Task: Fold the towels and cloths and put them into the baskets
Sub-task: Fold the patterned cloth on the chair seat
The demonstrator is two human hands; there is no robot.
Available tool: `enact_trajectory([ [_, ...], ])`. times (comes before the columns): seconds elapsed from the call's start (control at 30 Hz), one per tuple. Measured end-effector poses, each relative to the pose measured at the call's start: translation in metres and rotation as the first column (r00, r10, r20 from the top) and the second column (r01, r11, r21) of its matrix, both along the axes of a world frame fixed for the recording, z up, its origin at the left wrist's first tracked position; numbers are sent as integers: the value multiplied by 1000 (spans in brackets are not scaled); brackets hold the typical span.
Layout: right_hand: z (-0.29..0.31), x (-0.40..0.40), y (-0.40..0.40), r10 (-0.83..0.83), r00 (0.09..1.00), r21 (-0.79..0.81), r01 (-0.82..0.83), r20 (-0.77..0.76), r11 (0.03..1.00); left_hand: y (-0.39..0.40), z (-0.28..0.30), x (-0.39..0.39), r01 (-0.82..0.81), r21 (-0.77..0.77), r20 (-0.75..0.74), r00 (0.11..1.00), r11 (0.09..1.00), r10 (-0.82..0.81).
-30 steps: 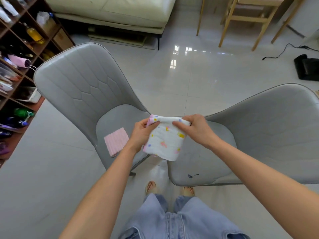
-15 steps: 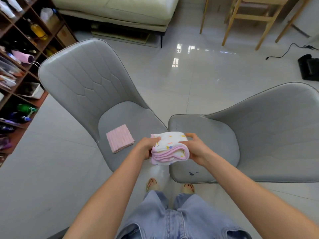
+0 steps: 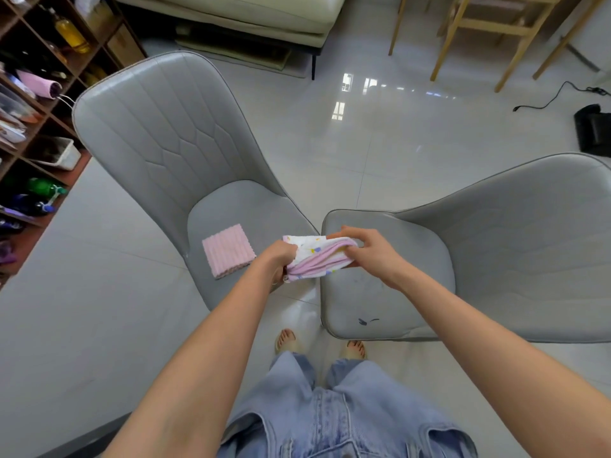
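Head view: a folded white printed cloth (image 3: 319, 259) with pink edging is held in the air between two grey chairs. Its left end is gripped by the left hand (image 3: 279, 261); its right end is pinched by the right hand (image 3: 367, 256). A folded pink ribbed cloth (image 3: 228, 250) lies on the left chair seat (image 3: 248, 206). No basket is visible. If either grip is slackened, the unsupported layers are likely to fall open and the fold would be lost.
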State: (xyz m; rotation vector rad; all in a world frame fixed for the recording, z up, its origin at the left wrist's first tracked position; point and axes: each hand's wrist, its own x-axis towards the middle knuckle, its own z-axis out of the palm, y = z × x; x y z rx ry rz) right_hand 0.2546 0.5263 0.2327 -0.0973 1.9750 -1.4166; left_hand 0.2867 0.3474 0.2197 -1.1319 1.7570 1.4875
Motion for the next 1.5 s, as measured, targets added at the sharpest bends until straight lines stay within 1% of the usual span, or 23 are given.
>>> enact_trajectory([
  [0.1, -2, -6, -4, 22, 983, 62, -11, -180, 998, -10, -5, -1, -147, 21, -53, 988, 989, 148],
  [0.17, -4, -2, -9, 89, 969, 70, -74, -230, 995, -19, -12, 1, -282, 16, -93, 955, 959, 282],
  [0.2, -6, 5, -10, 102, 977, 58, -93, -187, 994, -22, -17, 4, -325, -21, -120, 940, 945, 321],
  [0.23, -7, 10, -13, 78, 994, 12, -77, -82, 997, -27, -24, 8, -345, -76, -153, 931, 936, 331],
  [0.27, -8, 12, -18, 25, 996, -81, -18, 84, 997, -34, -29, 14, -339, -137, -187, 932, 931, 312],
  [0.3, -10, 13, -22, -24, 960, -190, 80, 279, 978, -40, -35, 20, -330, -184, -229, 931, 926, 285],
  [0.33, -13, 11, -29, -52, 892, -278, 195, 450, 941, -48, -39, 26, -333, -198, -275, 922, 922, 274],
  [0.37, -17, 9, -33, -72, 830, -310, 285, 553, 907, -54, -43, 32, -348, -179, -326, 903, 920, 278],
  [0.43, -32, -1, -58, -78, 783, -262, 298, 617, 918, -74, -52, 40, -400, -111, -394, 858, 910, 330],
  [0.57, -77, -14, -123, -28, 768, -140, 153, 640, 978, -112, -89, 46, -423, -48, -422, 830, 905, 365],
  [0.63, -102, -17, -154, 36, 740, -185, 120, 672, 975, -132, -113, 44, -437, -29, -418, 822, 899, 386],
  [0.7, -131, -20, -184, 50, 723, -227, 150, 689, 962, -154, -138, 40, -468, -26, -413, 810, 883, 417],
  [0.73, -146, -21, -198, 24, 760, -210, 149, 650, 966, -165, -152, 38, -488, -39, -407, 805, 872, 432],
  [0.77, -164, -22, -212, 5, 838, -159, 97, 545, 982, -176, -167, 36, -503, -64, -405, 803, 862, 438],
  [0.8, -184, -23, -225, 25, 923, -74, 3, 384, 997, -188, -185, 33, -507, -111, -401, 810, 855, 428],
  [0.83, -204, -26, -238, 98, 974, 13, -103, 203, 995, -200, -204, 29, -495, -182, -404, 825, 850, 394],
  [0.87, -219, -29, -248, 190, 981, 79, -193, 41, 978, -208, -218, 25, -480, -256, -403, 842, 839, 359],
  [0.9, -235, -34, -258, 278, 957, 140, -265, -86, 954, -218, -233, 19, -473, -314, -402, 852, 823, 336],
  [0.97, -268, -42, -280, 409, 882, 254, -351, -234, 901, -236, -264, 7, -484, -389, -401, 855, 784, 329],
  [1.03, -294, -49, -295, 483, 825, 332, -386, -294, 861, -251, -292, -2, -460, -448, -380, 874, 767, 302],
  [1.1, -319, -50, -304, 533, 792, 377, -415, -298, 828, -260, -316, -5, -411, -506, -344, 902, 758, 260],
  [1.3, -361, -43, -305, 634, 741, 434, -508, -220, 744, -264, -361, 2, -324, -578, -272, 942, 749, 197],
  [1.5, -375, -43, -300, 614, 744, 409, -491, -263, 769, -257, -363, 6, -304, -639, -290, 946, 707, 144],
])
